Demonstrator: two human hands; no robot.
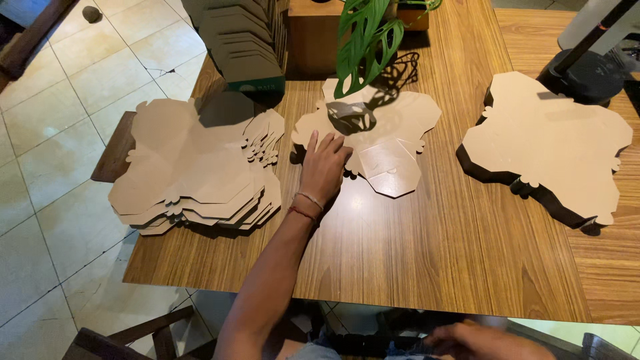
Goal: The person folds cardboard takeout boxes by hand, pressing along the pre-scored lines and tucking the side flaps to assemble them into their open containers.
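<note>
Head view: I see my left hand (325, 167) flat, palm down, on the left edge of the middle cardboard sheet (380, 133); fingers (331, 143) spread a little and lying on the sheet, holding nothing, just pressing; thin bracelets on the wrist. That sheet lies flat on the wooden table (413, 240), near the middle, with one lighter flap pointing toward me; the shadow of the plant leaf (363, 40) falls across it; the leaf hangs above the sheet's far part.

Left of my hand, a thick stack of cardboard sheets (193, 167) sits at the table's left edge, partly overhanging it, fanned unevenly; apart from the middle sheet, not touching it. Behind that stack, a tall pile of dark folded cartons (243, 43) leans at the far end. A wooden box (313, 33) stands behind the leaf. On the right, another stack of sheets (547, 143), dark edges showing, well apart from my hand; a black round stand base (587, 77) just behind it.

My right hand (480, 340) is low at the bottom edge, below the table edge near my lap; blurred; I cannot tell how the fingers are set or whether they hold anything. Tiled floor (53, 133) to the left.
</note>
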